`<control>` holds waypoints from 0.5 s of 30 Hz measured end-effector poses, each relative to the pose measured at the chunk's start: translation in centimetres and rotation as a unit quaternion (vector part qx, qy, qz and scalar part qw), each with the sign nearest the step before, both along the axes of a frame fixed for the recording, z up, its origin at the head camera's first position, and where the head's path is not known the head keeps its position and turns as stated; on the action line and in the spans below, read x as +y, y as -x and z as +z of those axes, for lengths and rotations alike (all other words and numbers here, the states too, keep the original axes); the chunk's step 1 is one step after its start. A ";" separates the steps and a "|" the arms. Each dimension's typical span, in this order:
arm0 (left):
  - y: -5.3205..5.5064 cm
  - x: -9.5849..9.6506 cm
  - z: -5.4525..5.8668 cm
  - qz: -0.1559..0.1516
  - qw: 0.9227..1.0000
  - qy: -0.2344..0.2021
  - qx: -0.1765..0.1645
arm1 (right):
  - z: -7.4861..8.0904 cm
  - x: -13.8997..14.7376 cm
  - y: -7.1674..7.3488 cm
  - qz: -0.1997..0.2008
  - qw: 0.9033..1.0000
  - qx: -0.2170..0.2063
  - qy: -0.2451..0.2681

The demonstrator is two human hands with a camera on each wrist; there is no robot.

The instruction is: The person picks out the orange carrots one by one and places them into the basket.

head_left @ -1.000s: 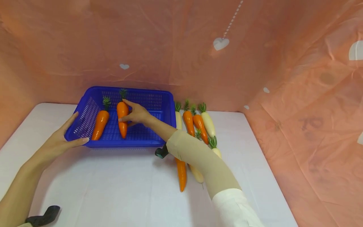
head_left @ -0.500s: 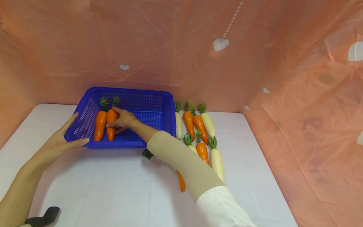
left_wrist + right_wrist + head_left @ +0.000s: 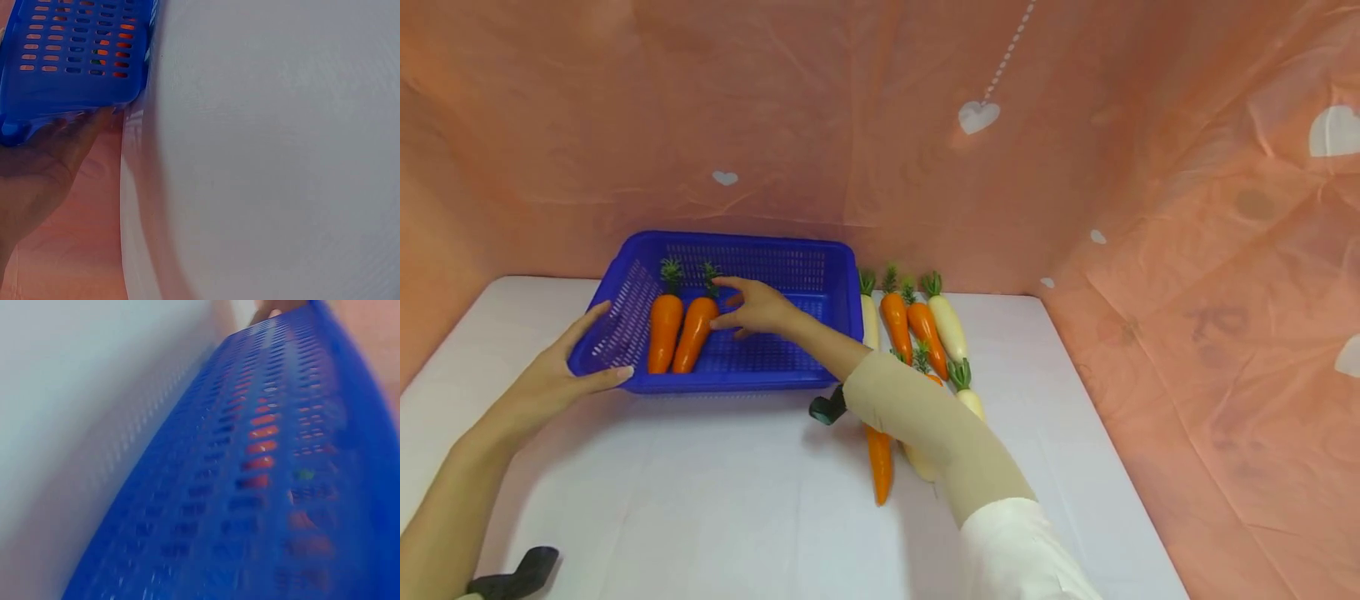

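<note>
Two orange carrots with green tops lie side by side in the blue plastic basket, toward its left end: the left carrot is nearly straight and the right carrot leans slightly. My right hand hovers inside the basket just right of that second carrot, fingers apart and holding nothing. My left hand grips the basket's left end, thumb at the front rim and fingers along the left side. In the left wrist view this hand is under the basket's rim. Through the slots in the right wrist view, orange shows.
Right of the basket lie several more carrots and white radishes, partly hidden by my right sleeve. A white-covered table carries everything. A pink sheet with hearts hangs close behind the basket.
My right hand moved the second carrot left beside the first, let go of it, and drew back to the right. The left hand has stayed on the basket.
</note>
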State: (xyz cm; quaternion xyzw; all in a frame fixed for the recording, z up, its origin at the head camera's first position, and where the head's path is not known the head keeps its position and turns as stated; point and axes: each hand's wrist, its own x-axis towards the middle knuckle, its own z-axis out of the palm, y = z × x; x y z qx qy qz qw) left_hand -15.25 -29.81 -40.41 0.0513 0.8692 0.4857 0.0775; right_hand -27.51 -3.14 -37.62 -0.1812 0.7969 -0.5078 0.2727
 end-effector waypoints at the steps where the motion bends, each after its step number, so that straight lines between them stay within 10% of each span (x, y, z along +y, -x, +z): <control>1: 0.0 0.0 0.0 -0.001 1.000 0.000 0.001 | 0.3 0.7 -0.2 0.003 1.000 0.011 0.001; 15: 0.2 -0.1 -0.3 -0.004 1.000 0.005 0.008 | 3.5 10.9 -2.5 -0.012 0.996 0.071 0.053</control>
